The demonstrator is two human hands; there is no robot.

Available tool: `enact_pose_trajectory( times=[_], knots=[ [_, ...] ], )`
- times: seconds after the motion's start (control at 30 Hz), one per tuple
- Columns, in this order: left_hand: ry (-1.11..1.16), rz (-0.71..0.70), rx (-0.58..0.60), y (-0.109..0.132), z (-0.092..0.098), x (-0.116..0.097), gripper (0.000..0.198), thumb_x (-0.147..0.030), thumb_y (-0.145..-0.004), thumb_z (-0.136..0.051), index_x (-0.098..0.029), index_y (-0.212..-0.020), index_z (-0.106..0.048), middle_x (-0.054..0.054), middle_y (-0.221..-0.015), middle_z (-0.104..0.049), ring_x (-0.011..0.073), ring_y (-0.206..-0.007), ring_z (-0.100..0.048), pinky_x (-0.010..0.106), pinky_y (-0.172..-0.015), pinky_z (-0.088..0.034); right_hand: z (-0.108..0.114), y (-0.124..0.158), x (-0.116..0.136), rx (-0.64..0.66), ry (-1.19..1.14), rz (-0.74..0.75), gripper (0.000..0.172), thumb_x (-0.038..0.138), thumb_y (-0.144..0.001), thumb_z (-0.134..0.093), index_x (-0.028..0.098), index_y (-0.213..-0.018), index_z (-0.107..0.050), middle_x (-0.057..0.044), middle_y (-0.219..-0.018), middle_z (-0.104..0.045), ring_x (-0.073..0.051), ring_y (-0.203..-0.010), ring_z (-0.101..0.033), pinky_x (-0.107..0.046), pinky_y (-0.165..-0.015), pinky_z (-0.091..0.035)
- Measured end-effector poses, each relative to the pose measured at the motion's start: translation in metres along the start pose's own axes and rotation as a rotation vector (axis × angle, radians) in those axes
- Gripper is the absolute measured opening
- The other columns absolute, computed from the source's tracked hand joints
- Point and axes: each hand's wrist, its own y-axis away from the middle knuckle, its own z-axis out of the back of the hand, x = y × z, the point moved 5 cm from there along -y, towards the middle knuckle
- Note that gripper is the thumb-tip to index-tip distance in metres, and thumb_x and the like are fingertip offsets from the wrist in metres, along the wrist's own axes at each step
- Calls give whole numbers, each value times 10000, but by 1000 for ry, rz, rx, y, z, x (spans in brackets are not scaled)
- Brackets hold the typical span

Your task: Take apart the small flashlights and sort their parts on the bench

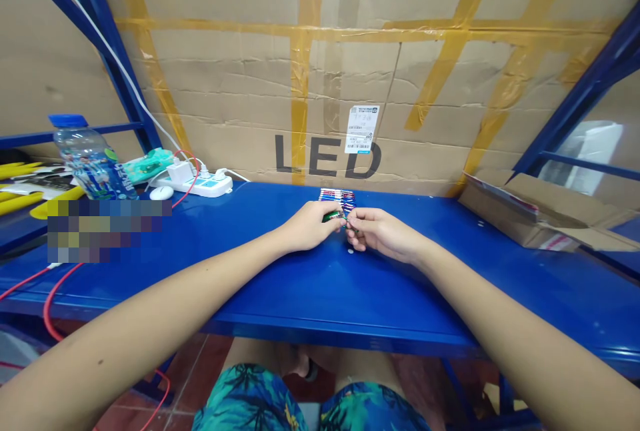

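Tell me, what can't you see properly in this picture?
Head view:
Green object: partly hidden by the left hand and right hand.
Striped stack: too small to identify.
Cardboard sticker: print too small.
Pixelated patch: blurred, hiding what's there.
Flat cardboard box: cut off by the right edge.

1. The left forearm (150, 314) reaches in from the lower left corner, slanting up and inward, bare from the frame edge to the wrist.
2. The left wrist (280, 239) is nearly straight, with the back of the hand facing up.
3. The left hand (306, 227) is curled, its fingertips (336, 216) pointing right toward the other hand.
4. The right forearm (525, 327) mirrors it from the lower right corner, also bare.
5. The right wrist (419, 251) angles slightly inward.
6. The right hand (385, 234) is turned toward the left, its fingers (356, 221) bent and pinched, almost touching the left fingertips in front of the body.
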Motion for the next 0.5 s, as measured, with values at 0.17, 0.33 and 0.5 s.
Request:
enact_pose_trajectory(
  times=[0.17,0.33,0.5],
  knots=[
    [70,32,-24,-2,0,3,151,-262,-872,-587,-161,-765,-622,-6,-746,-637,157,-732,-551,286,-691,-401,1,-2,0,-84,-218,-13,245,236,-707,-755,158,-744,-526,22,-625,-503,-80,-531,-436,-238,-507,-286],
    [129,53,-36,-3,-1,3,176,-263,-871,-583,-157,-757,-666,4,-758,-673,154,-722,-557,287,-703,-401,6,-4,3,-191,-139,63,230,220,-730,-703,166,-669,-487,33,-559,-467,-61,-476,-380,-237,-486,-216],
    [139,56,-32,-1,-2,1,169,-249,-868,-586,-158,-759,-677,1,-764,-677,148,-721,-554,281,-700,-398,6,-5,1,-200,-110,96,216,176,-708,-657,180,-639,-452,41,-533,-466,-49,-451,-357,-232,-476,-194]
  ],
)
